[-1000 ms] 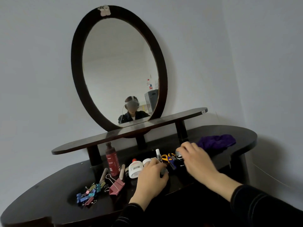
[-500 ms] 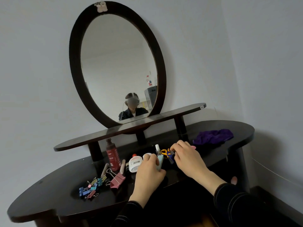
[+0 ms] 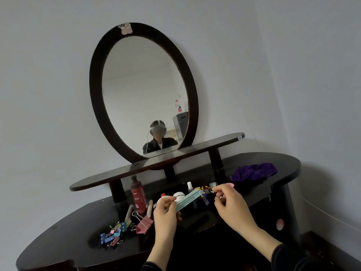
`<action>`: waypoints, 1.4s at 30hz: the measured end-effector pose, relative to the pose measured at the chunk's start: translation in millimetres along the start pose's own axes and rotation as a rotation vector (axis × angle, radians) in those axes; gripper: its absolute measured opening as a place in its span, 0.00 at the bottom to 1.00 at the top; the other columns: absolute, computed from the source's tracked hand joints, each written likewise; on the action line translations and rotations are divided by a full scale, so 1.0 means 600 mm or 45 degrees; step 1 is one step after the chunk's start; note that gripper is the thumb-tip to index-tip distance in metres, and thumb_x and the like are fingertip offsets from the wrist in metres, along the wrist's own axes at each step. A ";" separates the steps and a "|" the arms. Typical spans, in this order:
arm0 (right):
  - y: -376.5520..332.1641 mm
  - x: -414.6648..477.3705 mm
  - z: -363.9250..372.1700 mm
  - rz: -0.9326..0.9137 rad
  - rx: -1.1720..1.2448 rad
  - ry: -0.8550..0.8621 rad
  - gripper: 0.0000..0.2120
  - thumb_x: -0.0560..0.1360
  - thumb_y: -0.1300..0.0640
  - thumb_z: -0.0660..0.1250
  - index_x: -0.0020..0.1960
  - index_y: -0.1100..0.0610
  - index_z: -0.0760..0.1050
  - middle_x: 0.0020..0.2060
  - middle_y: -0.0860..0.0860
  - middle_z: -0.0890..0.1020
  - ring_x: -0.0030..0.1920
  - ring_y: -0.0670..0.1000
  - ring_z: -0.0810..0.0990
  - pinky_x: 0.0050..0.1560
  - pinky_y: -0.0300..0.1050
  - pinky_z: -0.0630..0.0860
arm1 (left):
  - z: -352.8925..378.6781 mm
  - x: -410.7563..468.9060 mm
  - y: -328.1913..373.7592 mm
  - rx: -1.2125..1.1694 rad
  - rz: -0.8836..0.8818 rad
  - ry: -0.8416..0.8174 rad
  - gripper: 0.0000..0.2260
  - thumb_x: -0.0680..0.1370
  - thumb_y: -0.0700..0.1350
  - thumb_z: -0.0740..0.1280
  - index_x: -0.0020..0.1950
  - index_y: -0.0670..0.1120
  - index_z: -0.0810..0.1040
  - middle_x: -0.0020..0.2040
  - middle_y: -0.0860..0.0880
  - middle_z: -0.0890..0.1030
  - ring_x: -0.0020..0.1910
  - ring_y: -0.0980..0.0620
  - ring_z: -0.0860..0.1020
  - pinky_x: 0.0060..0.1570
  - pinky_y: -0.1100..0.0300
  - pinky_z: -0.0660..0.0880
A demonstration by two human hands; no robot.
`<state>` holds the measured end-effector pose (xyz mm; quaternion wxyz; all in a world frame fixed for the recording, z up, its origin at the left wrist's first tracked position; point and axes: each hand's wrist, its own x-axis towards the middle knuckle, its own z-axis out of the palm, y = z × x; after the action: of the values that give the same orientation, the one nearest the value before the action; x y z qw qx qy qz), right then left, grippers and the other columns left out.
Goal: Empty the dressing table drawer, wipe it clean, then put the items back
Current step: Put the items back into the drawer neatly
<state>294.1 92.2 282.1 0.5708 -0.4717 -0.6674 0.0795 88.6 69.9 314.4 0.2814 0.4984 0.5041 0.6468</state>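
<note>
My left hand [image 3: 166,214] grips a flat teal strip-shaped item [image 3: 188,199] and holds it above the dark dressing table top [image 3: 68,231]. My right hand [image 3: 231,204] pinches a small pink-tipped item [image 3: 230,185] with a dark shiny piece at the fingertips. On the table lie a dark red bottle [image 3: 138,196], a pink binder clip [image 3: 144,224], several small coloured clips [image 3: 114,232], a white jar [image 3: 178,195], a small white-capped bottle [image 3: 189,187] and scissors with yellow and blue handles [image 3: 204,192]. The drawer is out of sight below the frame.
A purple cloth [image 3: 254,172] lies at the table's back right. A raised shelf [image 3: 156,163] on short posts and an oval mirror [image 3: 144,92] stand behind the items. Walls close in at the back and on the right.
Both hands have lifted off the table: the left now holds the teal item in the air, the right has raised a small pink-tipped item. The camera has tilted and pulled back.
</note>
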 end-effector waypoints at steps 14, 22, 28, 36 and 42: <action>-0.100 -0.013 0.022 0.477 0.885 -0.315 0.07 0.79 0.53 0.70 0.52 0.56 0.82 0.43 0.53 0.86 0.40 0.49 0.85 0.37 0.48 0.83 | -0.008 -0.071 0.019 -0.099 0.079 -0.154 0.06 0.79 0.38 0.69 0.47 0.47 0.86 0.43 0.47 0.86 0.41 0.48 0.84 0.40 0.59 0.80; -0.067 -0.044 -0.018 0.710 1.220 -0.465 0.10 0.79 0.55 0.69 0.53 0.62 0.81 0.47 0.63 0.83 0.31 0.55 0.79 0.25 0.41 0.69 | -0.025 -0.111 0.018 -0.366 -0.157 -0.254 0.10 0.76 0.29 0.62 0.45 0.39 0.80 0.42 0.42 0.79 0.39 0.47 0.81 0.36 0.54 0.79; -0.054 -0.085 -0.046 0.693 1.222 -0.473 0.13 0.79 0.57 0.62 0.57 0.63 0.78 0.41 0.61 0.83 0.30 0.51 0.74 0.26 0.41 0.68 | -0.040 -0.173 0.014 -0.159 0.038 -0.421 0.12 0.72 0.29 0.65 0.48 0.42 0.82 0.48 0.40 0.82 0.38 0.47 0.81 0.38 0.57 0.79; -0.014 -0.202 -0.040 0.738 0.862 -0.662 0.16 0.82 0.60 0.52 0.53 0.64 0.78 0.32 0.56 0.79 0.28 0.49 0.68 0.28 0.42 0.62 | -0.049 -0.270 -0.080 -0.123 -0.394 -0.697 0.19 0.60 0.32 0.65 0.48 0.45 0.76 0.45 0.42 0.74 0.36 0.46 0.73 0.31 0.57 0.69; 0.068 -0.292 -0.005 0.835 0.703 -0.619 0.21 0.83 0.59 0.47 0.53 0.62 0.79 0.27 0.53 0.74 0.32 0.49 0.72 0.43 0.45 0.71 | -0.047 -0.298 -0.218 -0.084 -0.884 -0.651 0.34 0.70 0.23 0.57 0.70 0.50 0.68 0.63 0.39 0.71 0.40 0.44 0.77 0.31 0.59 0.71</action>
<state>301.8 -13.1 136.2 0.4472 -0.4559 -0.5516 0.5365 105.8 -51.9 128.0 0.6140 0.4342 0.5348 0.3853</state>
